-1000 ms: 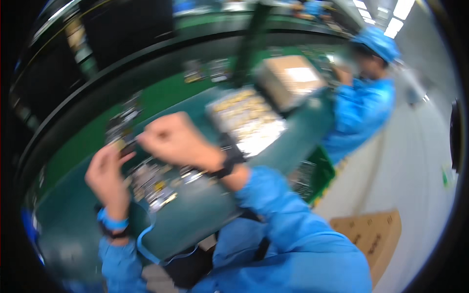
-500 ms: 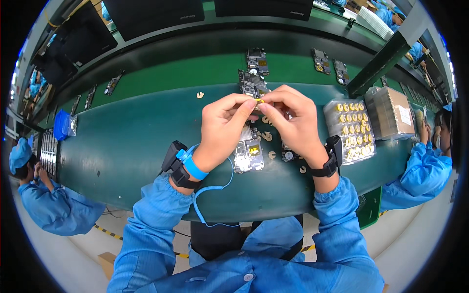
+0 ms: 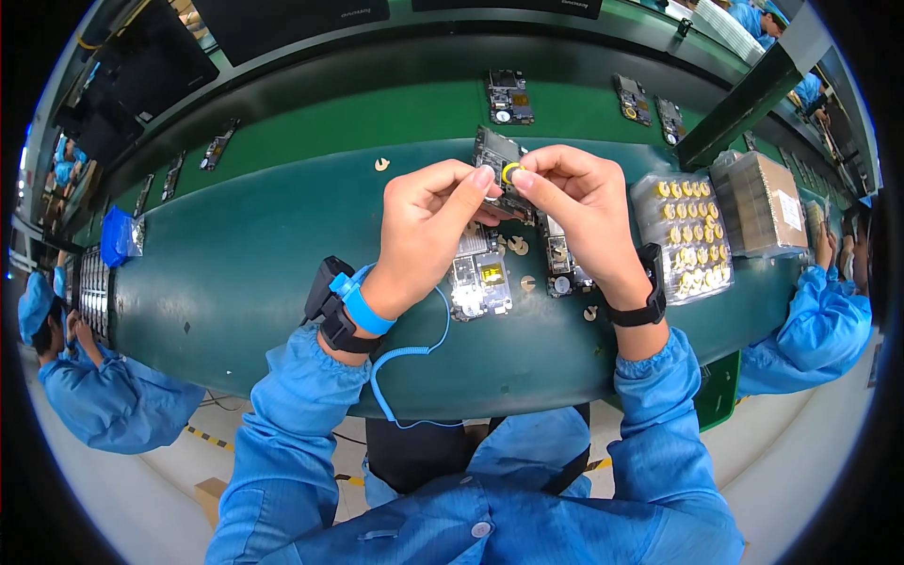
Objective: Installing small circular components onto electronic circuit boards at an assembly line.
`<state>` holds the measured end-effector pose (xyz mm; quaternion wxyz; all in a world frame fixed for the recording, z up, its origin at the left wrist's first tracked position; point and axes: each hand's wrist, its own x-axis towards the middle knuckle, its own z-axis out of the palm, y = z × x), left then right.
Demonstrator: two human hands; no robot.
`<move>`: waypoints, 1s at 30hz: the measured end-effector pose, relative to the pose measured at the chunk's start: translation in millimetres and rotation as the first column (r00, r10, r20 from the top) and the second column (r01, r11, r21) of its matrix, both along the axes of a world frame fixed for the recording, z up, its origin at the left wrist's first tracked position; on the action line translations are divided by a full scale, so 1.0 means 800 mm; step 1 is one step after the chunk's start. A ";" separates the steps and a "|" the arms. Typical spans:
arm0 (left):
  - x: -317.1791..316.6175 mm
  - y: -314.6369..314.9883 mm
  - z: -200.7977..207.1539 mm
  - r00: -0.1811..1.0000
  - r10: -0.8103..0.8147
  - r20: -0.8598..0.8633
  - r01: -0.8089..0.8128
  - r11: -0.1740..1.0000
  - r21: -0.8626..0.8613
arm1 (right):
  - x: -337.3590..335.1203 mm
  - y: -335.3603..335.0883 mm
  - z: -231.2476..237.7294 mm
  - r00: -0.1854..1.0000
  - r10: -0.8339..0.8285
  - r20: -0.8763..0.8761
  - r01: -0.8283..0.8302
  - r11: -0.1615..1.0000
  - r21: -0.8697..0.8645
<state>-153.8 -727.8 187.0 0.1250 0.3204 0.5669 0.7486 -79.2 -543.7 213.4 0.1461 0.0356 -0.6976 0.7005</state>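
My left hand (image 3: 433, 221) is closed on the edge of a dark circuit board (image 3: 499, 146), which is tilted up between my hands. Between the thumb and forefinger of my right hand (image 3: 579, 202) is a small yellow-rimmed coin cell (image 3: 511, 172), held against or just over the board; contact cannot be made out. Below my hands lie another circuit board (image 3: 480, 282) with a yellow patch and a third board (image 3: 560, 259), partly hidden by my right hand. Several small cream notched discs (image 3: 517, 245) are scattered around them.
A clear tray (image 3: 683, 235) of yellow round cells stands to the right, beside a plastic-wrapped carton (image 3: 767, 202). Further boards (image 3: 509, 97) lie along the green strip at the back. A blue coiled cord (image 3: 400, 353) runs from my left wristband. Co-workers sit at both sides.
The yellow cell has turned from edge-on in both hands' fingertips to face-up in my right fingers. My left hand has taken the board, which is now raised and tilted.
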 end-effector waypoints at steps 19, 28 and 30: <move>-0.003 0.004 -0.007 0.998 0.019 -0.066 -0.021 0.999 -0.028 | -0.001 -0.004 0.000 0.993 -0.065 -0.102 0.094 0.947 0.309; -0.011 0.011 -0.011 0.992 -0.083 0.100 0.071 0.991 0.113 | 0.000 -0.001 0.000 0.998 -0.055 0.009 0.054 0.995 0.085; -0.016 0.012 -0.008 0.983 -0.133 0.123 0.120 0.987 0.107 | -0.004 -0.001 -0.003 0.995 -0.099 -0.030 0.104 0.967 0.234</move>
